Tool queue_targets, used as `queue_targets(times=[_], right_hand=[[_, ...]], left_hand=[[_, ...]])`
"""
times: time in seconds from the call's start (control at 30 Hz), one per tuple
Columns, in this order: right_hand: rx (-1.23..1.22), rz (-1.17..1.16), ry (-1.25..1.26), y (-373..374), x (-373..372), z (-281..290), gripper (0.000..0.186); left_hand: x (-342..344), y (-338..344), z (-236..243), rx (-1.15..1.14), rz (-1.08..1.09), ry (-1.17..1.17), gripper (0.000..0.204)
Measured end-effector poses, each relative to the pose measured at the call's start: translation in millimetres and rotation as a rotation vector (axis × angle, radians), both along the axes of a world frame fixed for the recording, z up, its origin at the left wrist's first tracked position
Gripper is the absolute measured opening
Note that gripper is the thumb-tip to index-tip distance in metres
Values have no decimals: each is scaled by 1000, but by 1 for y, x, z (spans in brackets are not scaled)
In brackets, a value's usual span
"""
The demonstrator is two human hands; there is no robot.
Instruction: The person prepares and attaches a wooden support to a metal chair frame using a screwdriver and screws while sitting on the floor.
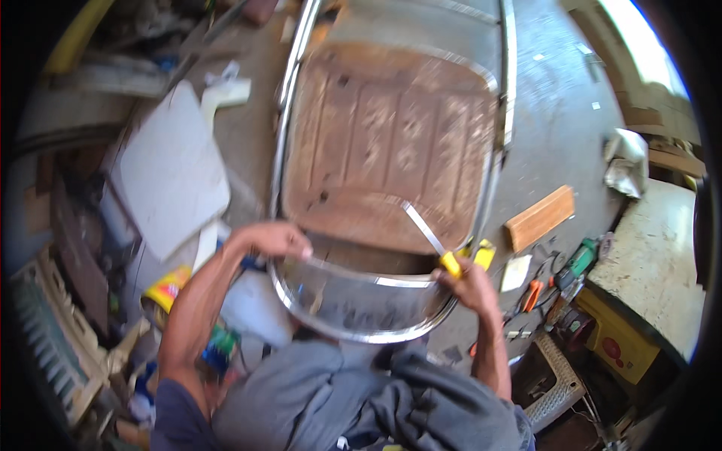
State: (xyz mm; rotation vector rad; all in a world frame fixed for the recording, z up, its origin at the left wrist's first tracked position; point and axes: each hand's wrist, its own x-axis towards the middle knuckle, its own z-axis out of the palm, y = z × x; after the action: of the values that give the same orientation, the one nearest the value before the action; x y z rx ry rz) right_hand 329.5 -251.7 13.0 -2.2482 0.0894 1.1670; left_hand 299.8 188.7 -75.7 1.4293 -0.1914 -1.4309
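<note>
In front of my knees lies a metal chair frame with chrome tubes (283, 113) and a rusty brown seat panel (398, 143). Nearest to me is its curved metal backrest (361, 301), scuffed and edged by a shiny bent tube. My left hand (280, 240), slightly blurred, has its fingers closed at the backrest's left upper edge. My right hand (470, 284) grips a yellow-handled tool with a flat metal blade (425, 229) by its handle, at the backrest's right end. The blade points away and left, over the seat panel; whether it touches is unclear.
At the left, a white panel (173, 173) leans among clutter. On the floor to the right are a wooden block (540, 218), a green power tool (580, 259) and orange-handled pliers (532, 295). A worn pale tabletop (654, 255) stands at the far right.
</note>
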Motion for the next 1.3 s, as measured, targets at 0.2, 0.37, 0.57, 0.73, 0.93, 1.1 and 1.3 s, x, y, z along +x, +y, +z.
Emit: queue_targets(times=[0.2, 0.37, 0.57, 0.73, 0.93, 1.1, 1.3], right_hand=[[77, 100, -461, -6, -16, 1, 35], [9, -224, -660, -21, -57, 1, 34], [-22, -248, -556, -26, -77, -3, 34], [18, -55, -766, -24, -80, -19, 27], [-22, 70, -723, -20, -87, -19, 25], [28, -60, -745, -22, -84, -14, 20], [-126, -286, -496, -20, -78, -4, 40]], left_hand=[[-7, 2, -10, 139, -85, 12, 44], [-3, -6, 9, 210, -47, -11, 47], [0, -19, 25, 249, 15, -47, 42], [-14, -55, 35, 103, 119, -291, 44], [-7, -116, 86, 237, 21, -433, 49], [9, -196, 94, 253, -189, -604, 56], [41, -273, 38, 114, -304, -283, 51]])
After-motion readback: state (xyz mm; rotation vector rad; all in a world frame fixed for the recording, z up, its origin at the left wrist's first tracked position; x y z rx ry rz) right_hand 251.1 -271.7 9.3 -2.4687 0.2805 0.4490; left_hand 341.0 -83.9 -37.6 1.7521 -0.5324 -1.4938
